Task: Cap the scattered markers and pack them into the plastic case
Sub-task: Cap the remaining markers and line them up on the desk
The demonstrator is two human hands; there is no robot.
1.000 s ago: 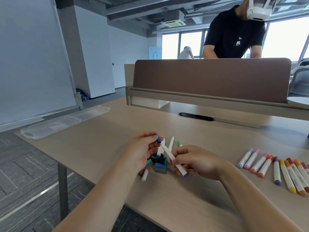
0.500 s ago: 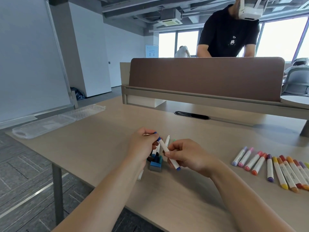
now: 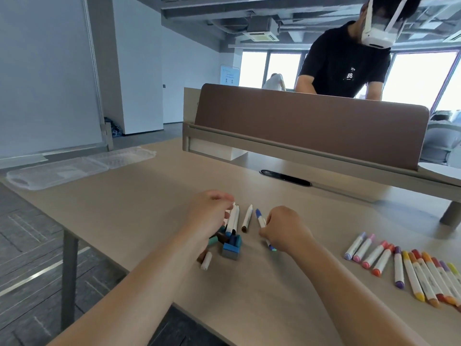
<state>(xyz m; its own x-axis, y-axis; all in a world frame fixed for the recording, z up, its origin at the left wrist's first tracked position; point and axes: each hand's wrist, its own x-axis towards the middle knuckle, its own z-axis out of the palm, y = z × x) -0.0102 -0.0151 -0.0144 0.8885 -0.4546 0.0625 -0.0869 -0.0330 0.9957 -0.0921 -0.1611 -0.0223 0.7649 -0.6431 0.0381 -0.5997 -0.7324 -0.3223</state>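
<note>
Markers, loose pile [image 3: 233, 221]: white barrels heaped on the tabletop [image 3: 139, 221] under the left hand [image 3: 212, 216], ends leaning on a small blue-and-grey block [image 3: 232, 248]; teal and dark caps mixed in.
Left hand: fingers bent over the pile, touching the white barrels; cannot tell whether anything is gripped.
Right hand [image 3: 284, 228]: fingers curled round the blue marker [image 3: 261, 219], blue cap seated on its far end, near tip poking out below the palm.
Brown-tipped marker [image 3: 247, 218]: lying alone between the pile and the blue marker.
Short white marker [image 3: 206, 260]: flat on the tabletop beside the left wrist.
Capped row [image 3: 399, 268]: side by side at the right; purple, pink, red, orange and yellow caps; barrel print too small to read.
Plastic case [image 3: 74, 168]: clear, opened flat at the far left corner of the tabletop, well apart from every marker; pale label patch inside, unreadable.
Writing: white print on the black T-shirt [image 3: 336, 66] behind the brown divider [image 3: 311, 126], reading like "88" or "BB".
</note>
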